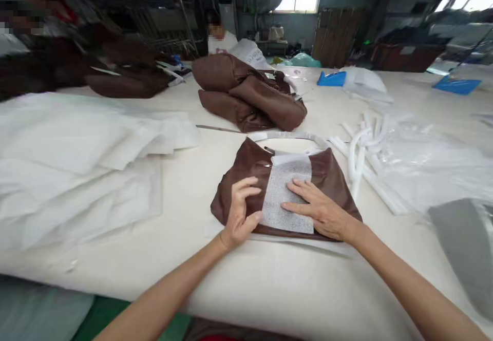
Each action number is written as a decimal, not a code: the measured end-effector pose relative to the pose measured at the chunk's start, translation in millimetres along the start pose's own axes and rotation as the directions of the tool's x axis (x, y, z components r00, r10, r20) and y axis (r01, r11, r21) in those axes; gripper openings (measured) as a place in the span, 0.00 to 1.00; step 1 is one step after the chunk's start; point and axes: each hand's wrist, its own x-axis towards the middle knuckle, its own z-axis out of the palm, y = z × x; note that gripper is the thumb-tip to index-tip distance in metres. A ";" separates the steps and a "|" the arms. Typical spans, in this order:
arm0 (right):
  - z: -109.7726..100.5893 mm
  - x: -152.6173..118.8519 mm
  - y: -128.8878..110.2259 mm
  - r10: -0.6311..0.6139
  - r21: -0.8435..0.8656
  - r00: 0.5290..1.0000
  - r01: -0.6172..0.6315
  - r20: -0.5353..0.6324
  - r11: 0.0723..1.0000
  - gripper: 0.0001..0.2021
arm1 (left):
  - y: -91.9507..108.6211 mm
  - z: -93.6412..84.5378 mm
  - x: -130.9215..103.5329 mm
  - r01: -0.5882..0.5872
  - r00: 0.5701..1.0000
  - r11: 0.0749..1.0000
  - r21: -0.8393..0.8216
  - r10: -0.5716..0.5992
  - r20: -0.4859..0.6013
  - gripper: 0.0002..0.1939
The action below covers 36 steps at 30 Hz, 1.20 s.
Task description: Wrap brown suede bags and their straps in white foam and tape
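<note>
A dark brown handbag [331, 176] lies flat in front of me, its handle [287, 135] wrapped in white and pointing away. Over the middle of its front is a strip of whitish foam sheet [288, 171]. My right hand [318, 210] rests on that strip with fingers spread. At the strip's left edge, my left hand [242, 212] touches the bag with its fingers apart and slightly curved. White sheeting shows under the bag's near edge.
Several white sheets [77, 151] are piled on the left of the white table [185, 274]. More brown bags [250, 94] lie beyond. White foam tubes [360, 151] and clear plastic bags [427, 161] are on the right, near a grey piece [458, 243]. A person [221, 38] is farther back.
</note>
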 end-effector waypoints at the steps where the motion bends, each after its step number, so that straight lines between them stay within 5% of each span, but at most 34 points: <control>1: 1.1 1.0 2.1 -0.007 -0.014 1.000 0.007 0.019 1.000 0.41 | 4.1 -0.6 2.1 -0.076 0.986 0.996 0.046 0.068 0.154 0.18; 3: 2.6 1.6 3.1 -0.019 -0.044 1.000 0.019 0.008 0.999 0.40 | 11.7 -1.0 5.4 -0.201 0.914 0.974 0.105 0.148 0.377 0.14; 5: 2.5 -1.8 -5.0 -0.034 -0.083 0.997 0.028 -0.064 0.996 0.36 | 17.5 0.3 6.7 -0.276 0.864 0.949 0.155 0.173 0.473 0.13; 10: 7.7 -39.5 -67.2 -0.067 -0.057 0.916 0.048 -0.396 0.997 0.20 | 20.0 5.0 5.5 -0.269 0.872 0.937 0.224 0.138 0.470 0.12; 14: 25.6 -74.6 -105.3 -0.026 -0.030 0.967 0.019 -0.255 0.999 0.17 | 17.3 4.7 6.6 -0.235 0.869 0.955 0.181 0.124 0.478 0.10; 18: 46.2 -81.7 -98.0 0.081 -0.138 0.974 -0.112 -0.211 0.984 0.19 | 16.0 4.2 9.1 -0.194 0.866 0.969 0.151 0.098 0.490 0.10; 21: 54.7 -75.4 -87.6 0.042 -0.121 0.966 -0.075 -0.256 0.990 0.12 | 15.5 4.6 10.6 -0.173 0.868 0.975 0.142 0.083 0.490 0.10; 24: 49.9 -73.1 -88.4 0.006 -0.042 0.960 -0.019 -0.279 0.999 0.12 | 15.3 4.8 10.8 -0.178 0.872 0.975 0.135 0.093 0.481 0.11; 29: 39.8 -83.8 -94.3 0.053 0.048 0.993 -0.048 -0.108 0.998 0.24 | 14.5 5.9 10.0 -0.175 0.873 0.975 0.136 0.090 0.479 0.10; 36: 53.3 -72.8 -89.7 0.043 0.074 0.937 -0.019 -0.347 0.997 0.16 | 14.3 5.0 11.3 -0.203 0.870 0.971 0.125 0.120 0.479 0.09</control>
